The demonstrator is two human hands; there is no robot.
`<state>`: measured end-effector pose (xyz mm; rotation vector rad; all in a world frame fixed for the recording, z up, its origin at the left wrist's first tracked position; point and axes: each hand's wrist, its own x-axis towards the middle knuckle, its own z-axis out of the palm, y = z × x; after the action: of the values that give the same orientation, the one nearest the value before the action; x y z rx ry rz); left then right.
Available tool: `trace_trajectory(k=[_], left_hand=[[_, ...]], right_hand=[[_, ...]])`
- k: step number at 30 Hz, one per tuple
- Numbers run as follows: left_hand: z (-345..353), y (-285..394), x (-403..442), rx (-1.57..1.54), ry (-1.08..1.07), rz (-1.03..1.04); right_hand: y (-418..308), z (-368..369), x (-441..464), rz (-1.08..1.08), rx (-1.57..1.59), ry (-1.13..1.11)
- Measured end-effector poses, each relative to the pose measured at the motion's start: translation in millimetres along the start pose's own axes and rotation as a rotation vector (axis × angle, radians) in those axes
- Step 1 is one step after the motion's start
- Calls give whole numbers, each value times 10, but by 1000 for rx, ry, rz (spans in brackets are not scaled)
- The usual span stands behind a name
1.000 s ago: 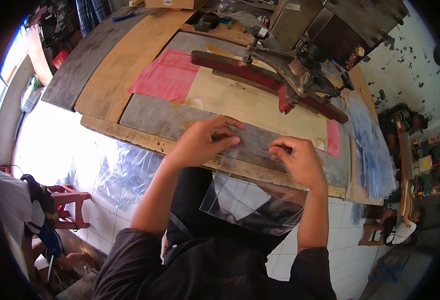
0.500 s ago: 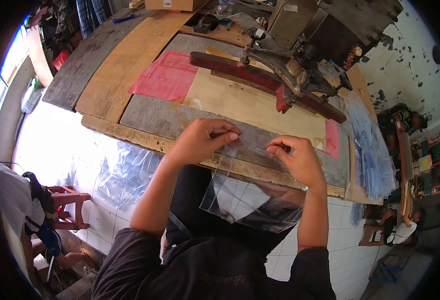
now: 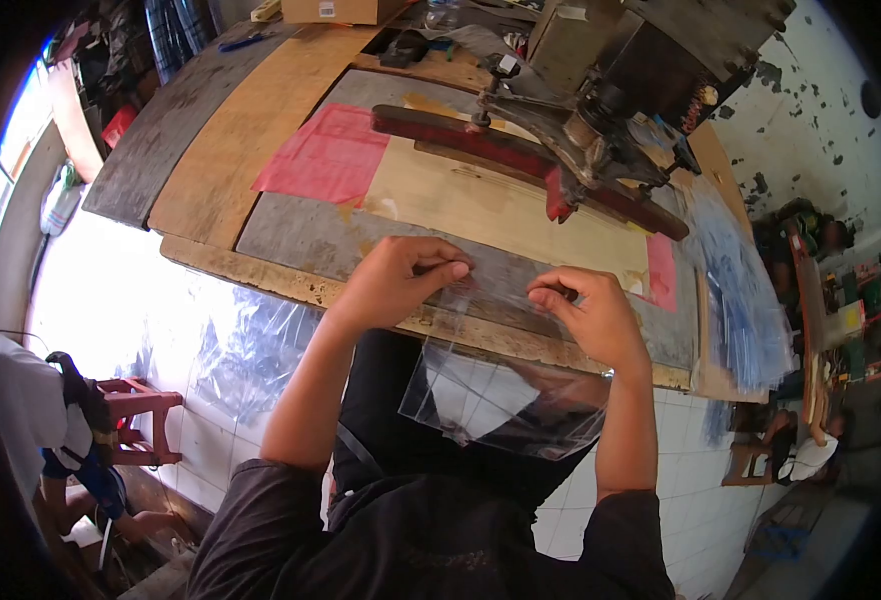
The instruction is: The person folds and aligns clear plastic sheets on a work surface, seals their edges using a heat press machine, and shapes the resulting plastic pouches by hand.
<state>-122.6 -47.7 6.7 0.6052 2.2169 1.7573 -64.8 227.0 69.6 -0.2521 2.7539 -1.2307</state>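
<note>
Both hands pinch a clear plastic sheet point(image 3: 501, 405) that hangs over the table's front edge above my lap. My left hand point(image 3: 401, 280) holds its upper left part between thumb and fingers. On the other side, my right hand point(image 3: 591, 310) grips its upper right part the same way. The sheet is see-through, so its exact outline and folds are hard to make out. Beyond my hands a cream-coloured strip point(image 3: 461, 205) with pink-red pieces point(image 3: 321, 155) at its ends lies on the grey board. Over that strip stretches the dark red bar point(image 3: 461, 140) of a press.
The press body point(image 3: 651, 70) stands at the back right. A pile of clear plastic sheets point(image 3: 746, 300) hangs at the table's right side. More plastic point(image 3: 251, 350) lies on the floor at left, near a red stool point(image 3: 141, 420) and another person point(image 3: 36, 420). A cardboard box point(image 3: 331, 10) sits at the back.
The whole view has shifted slightly. Both hands keep nearly the same pose and hold on the plastic sheet. The person at lower left has moved a little.
</note>
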Motion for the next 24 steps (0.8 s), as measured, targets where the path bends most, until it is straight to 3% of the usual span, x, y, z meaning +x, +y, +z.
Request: trace_trajectory(k=[5, 24], left_hand=[[2, -27, -9, 44, 128, -55], [44, -136, 36, 23, 169, -2]], right_hand=[[-21, -143, -163, -91, -152, 63], [618, -924, -880, -227, -124, 161]])
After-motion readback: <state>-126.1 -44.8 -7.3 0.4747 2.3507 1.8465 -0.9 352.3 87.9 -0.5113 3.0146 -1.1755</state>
